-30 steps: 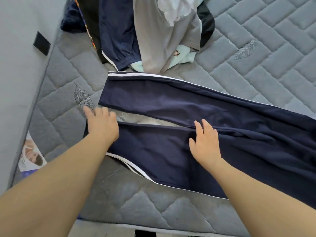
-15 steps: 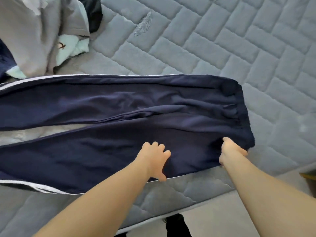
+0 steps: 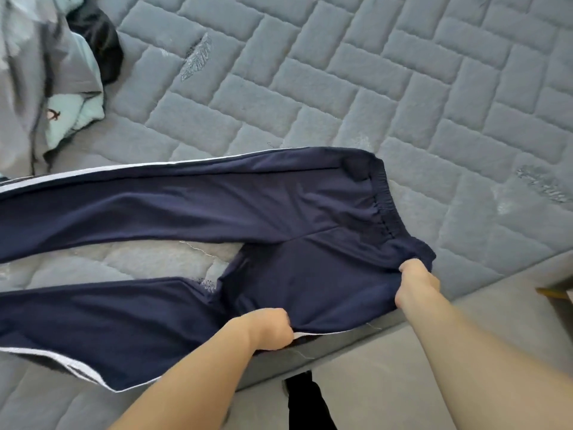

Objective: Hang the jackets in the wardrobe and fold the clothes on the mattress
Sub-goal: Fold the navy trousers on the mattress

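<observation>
Head view: your left hand (image 3: 273,328) and right hand (image 3: 414,279) pinch the trousers' (image 3: 279,206) near-edge side, fingers clamped, probably to fold it over.

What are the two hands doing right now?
Left hand: grips the navy trousers at the near edge.
Right hand: grips their waistband corner.

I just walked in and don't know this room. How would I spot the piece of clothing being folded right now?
Look at the grey quilted mattress; along its near edge lie the navy track pants, legs spread to the left. The left hand and right hand both grip them near the waistband. Unlike the crumpled pile of clothes in the far left corner, they lie flat and carry white side stripes.
</observation>
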`<state>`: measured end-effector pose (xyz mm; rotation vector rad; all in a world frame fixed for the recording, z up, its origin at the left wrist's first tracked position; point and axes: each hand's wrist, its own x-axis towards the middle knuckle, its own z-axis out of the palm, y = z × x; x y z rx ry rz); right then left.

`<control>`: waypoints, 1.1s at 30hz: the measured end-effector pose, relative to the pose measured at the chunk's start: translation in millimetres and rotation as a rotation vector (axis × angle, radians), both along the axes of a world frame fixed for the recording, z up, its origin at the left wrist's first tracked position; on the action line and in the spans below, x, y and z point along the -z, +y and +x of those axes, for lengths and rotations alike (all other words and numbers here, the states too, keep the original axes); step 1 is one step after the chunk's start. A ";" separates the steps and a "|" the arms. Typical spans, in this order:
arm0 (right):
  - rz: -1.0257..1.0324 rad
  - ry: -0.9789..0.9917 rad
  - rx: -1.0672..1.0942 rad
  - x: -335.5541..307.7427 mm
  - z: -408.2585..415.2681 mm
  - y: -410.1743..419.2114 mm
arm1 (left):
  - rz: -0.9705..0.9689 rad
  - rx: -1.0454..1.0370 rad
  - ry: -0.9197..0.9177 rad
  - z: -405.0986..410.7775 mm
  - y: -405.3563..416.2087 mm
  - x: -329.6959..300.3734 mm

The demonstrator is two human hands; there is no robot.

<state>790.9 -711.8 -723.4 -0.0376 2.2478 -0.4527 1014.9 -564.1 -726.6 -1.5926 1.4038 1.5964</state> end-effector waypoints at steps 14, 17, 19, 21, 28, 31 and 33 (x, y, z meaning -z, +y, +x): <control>-0.444 -0.470 -0.422 -35.8 133.2 -123.3 | -0.856 -0.418 -0.532 172.5 -147.4 -43.0; -0.451 -0.178 -0.929 -15.3 147.3 -128.9 | -0.813 -0.421 -0.491 182.8 -174.7 -24.5; -0.424 0.152 -1.390 1.9 148.0 -119.8 | -0.734 -0.421 -0.520 184.8 -174.8 -7.9; -0.402 0.365 -1.662 16.2 149.5 -102.3 | -0.688 -0.407 -0.577 185.7 -161.4 6.5; -0.348 0.643 -1.868 27.8 212.9 -48.4 | -0.750 -0.491 -0.671 233.9 -61.8 23.0; -0.555 0.530 -2.142 24.7 280.2 -14.7 | -0.703 -0.455 -0.703 273.5 -13.2 16.7; -0.669 0.405 -2.361 23.3 322.7 10.3 | -0.635 -0.420 -0.752 301.8 22.1 15.4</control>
